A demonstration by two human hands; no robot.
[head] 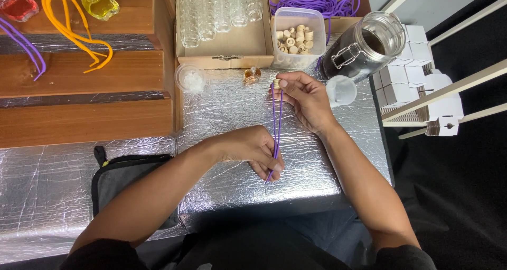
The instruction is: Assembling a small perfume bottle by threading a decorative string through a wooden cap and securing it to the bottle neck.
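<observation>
While the left hand (252,152) pinches the lower end of a doubled purple cord (277,127) against the foil-covered table (232,191), the right hand (305,98) holds the upper end between thumb and fingers at a small wooden bead (276,83), so the cord runs taut and straight between them; that tension appears to keep the 2 strands together at the bead. Nearer the body, to the left, a grey pouch (124,183) lies flat. Just beyond the right hand sit a small funnel (340,90) and a tiny amber bottle (252,74). Farther off, within reach, stand a tub of wooden beads (297,37), a dark clip-top jar (364,45), a box of empty glass bottles (219,16) and more purple cords (317,3).
</observation>
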